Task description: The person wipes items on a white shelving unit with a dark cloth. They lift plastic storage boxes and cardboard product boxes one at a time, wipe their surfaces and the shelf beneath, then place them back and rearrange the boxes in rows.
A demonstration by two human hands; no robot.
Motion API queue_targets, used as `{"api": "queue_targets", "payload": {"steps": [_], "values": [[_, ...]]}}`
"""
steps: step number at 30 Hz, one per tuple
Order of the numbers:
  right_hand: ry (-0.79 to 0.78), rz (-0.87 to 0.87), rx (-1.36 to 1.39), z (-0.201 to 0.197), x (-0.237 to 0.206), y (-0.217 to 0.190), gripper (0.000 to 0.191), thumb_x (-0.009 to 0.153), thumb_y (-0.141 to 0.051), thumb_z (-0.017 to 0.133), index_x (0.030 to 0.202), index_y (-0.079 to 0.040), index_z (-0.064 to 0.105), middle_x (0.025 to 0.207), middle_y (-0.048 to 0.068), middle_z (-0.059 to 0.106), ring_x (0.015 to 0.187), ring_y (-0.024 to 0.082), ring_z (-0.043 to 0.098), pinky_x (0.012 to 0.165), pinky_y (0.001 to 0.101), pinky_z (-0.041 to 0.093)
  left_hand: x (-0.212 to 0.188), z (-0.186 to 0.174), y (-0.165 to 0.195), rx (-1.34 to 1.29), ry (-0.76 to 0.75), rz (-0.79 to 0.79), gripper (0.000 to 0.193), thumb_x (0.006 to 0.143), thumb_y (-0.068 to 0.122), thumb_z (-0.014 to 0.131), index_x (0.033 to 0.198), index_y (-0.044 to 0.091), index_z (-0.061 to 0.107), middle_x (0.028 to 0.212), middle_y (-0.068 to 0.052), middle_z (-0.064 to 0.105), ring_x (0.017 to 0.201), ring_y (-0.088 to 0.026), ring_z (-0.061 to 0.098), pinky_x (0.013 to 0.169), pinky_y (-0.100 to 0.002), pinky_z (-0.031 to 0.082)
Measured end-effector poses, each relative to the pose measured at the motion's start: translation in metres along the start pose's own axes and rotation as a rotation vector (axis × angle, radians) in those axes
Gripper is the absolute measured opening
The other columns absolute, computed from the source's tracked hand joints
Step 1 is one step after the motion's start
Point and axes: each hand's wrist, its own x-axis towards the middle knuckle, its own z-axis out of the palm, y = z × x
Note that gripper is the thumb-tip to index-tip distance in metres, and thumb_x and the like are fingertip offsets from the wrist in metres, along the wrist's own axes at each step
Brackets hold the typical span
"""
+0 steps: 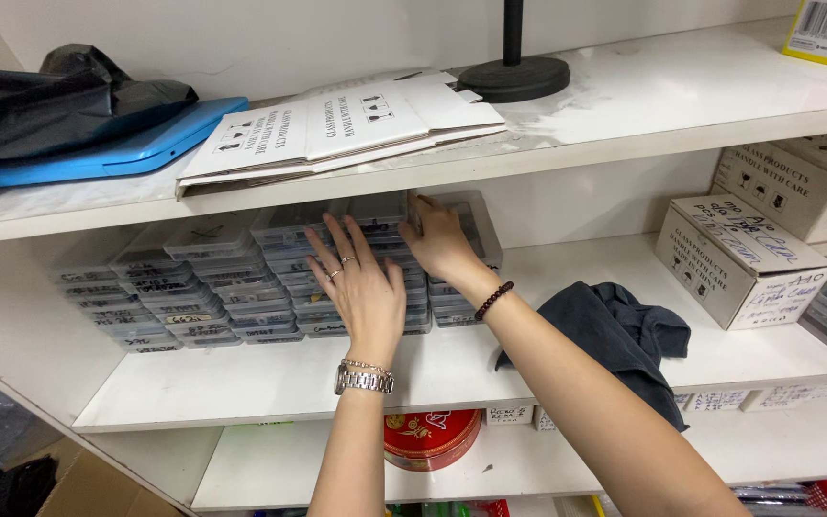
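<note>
Both hands are laid on the stacks of clear plastic cases (241, 287) on the middle shelf (270, 383). Nothing is actually clenched by the left hand (361, 287): it's spread flat, fingers splayed, pressed against the front of one stack, so those cases sit right under the palm and fingertips, with more stacks packed off to its left. A tilted case (471, 225) at the top of the neighbouring stack is touched by the right hand (440, 239), fingers bent over its upper edge; whether it's properly gripped or just touched can't be told. Just right of that wrist, a dark cloth (624, 335) is bunched on the shelf, and white cardboard boxes (739, 258) are stacked further right. Below the forearms, a red round tin (430, 438) is seen on the lower shelf.
</note>
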Motion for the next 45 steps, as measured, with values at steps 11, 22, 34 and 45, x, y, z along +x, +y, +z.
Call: {"api": "queue_targets", "payload": {"steps": [11,22,34,45], "values": [[0.101,0.212,0.301,-0.109,-0.094,0.026,0.049,0.095,-0.021,0.066,0.139,-0.002,0.057,0.138,0.016,0.064,0.127,0.027,0.06,0.091,0.0347,0.056,-0.062,0.026,0.102,-0.62,0.018,0.105,0.038,0.097,0.008,0.059,0.134,0.003,0.061,0.14,-0.014,0.055,0.136,-0.035,0.047,0.115,-0.049,0.04],[0.563,0.405,-0.022,-0.249,-0.196,0.105,0.026,0.103,-0.024,0.067,0.094,-0.001,0.072,0.098,0.008,0.071,0.086,0.018,0.068,0.077,0.0301,0.055,-0.1,0.071,0.249,-1.032,-0.282,0.168,0.035,0.097,0.009,0.06,0.13,0.0,0.061,0.125,-0.019,0.065,0.122,-0.035,0.058,0.106,-0.044,0.045],[0.974,0.95,-0.111,-0.38,-0.287,0.229,0.082,0.09,-0.032,0.083,0.148,0.008,0.041,0.112,0.023,0.059,0.086,0.025,0.056,0.071,0.0374,0.047,-0.151,0.106,0.34,-1.147,-0.725,0.154,0.047,0.097,0.018,0.059,0.143,0.008,0.053,0.121,-0.014,0.071,0.119,-0.032,0.061,0.104,-0.043,0.045],[0.886,0.703,0.486,-0.388,-0.283,0.119,0.058,0.097,-0.019,0.067,0.147,0.003,0.05,0.116,0.009,0.062,0.089,0.015,0.066,0.077,0.0289,0.064,-0.137,0.129,0.322,-1.706,-1.101,-0.454,0.056,0.102,0.042,0.054,0.136,-0.002,0.058,0.126,-0.019,0.07,0.117,-0.027,0.067,0.102,-0.038,0.054]]}}
